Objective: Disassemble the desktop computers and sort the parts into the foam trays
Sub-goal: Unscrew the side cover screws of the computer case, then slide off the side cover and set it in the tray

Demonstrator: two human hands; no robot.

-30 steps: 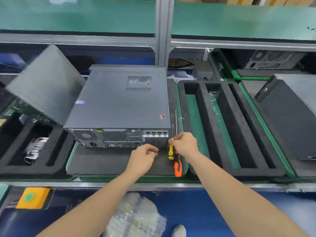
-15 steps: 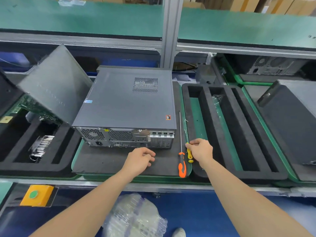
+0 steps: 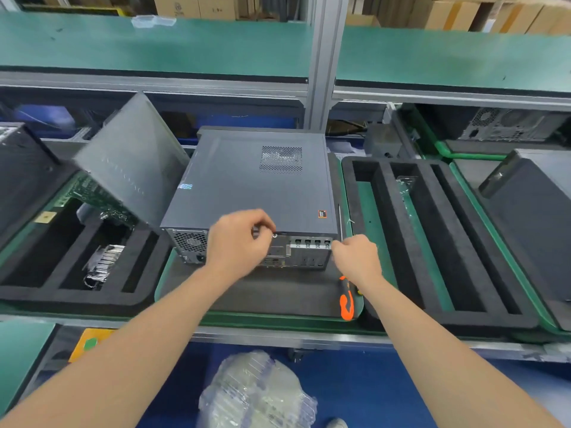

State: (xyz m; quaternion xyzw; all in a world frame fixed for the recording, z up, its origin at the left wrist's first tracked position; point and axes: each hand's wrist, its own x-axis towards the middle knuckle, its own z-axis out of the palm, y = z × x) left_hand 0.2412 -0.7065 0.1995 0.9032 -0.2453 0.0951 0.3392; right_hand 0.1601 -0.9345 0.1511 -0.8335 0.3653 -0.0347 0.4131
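Note:
A dark grey desktop computer [image 3: 247,186] lies flat on a black foam mat [image 3: 272,291], its rear panel facing me. My left hand [image 3: 238,245] is at the top edge of that panel, thumb and forefinger pinching a silver thumbscrew [image 3: 274,235]. My right hand [image 3: 355,257] has curled fingers, with the fingertips against the case's rear right corner; nothing shows inside it. An orange-handled screwdriver [image 3: 347,304] lies on the mat under my right wrist. The black foam tray [image 3: 432,242] with long slots sits to the right.
A loose grey side panel [image 3: 133,162] leans on the left foam tray [image 3: 61,291], which holds a circuit board [image 3: 92,193] and a metal part [image 3: 103,264]. More computer cases [image 3: 531,217] stand at far right. A plastic bag [image 3: 256,393] lies below the bench.
My right hand let go of the yellow screwdriver and rose to the case's rear right corner. My left hand lifted off the mat onto the thumbscrew.

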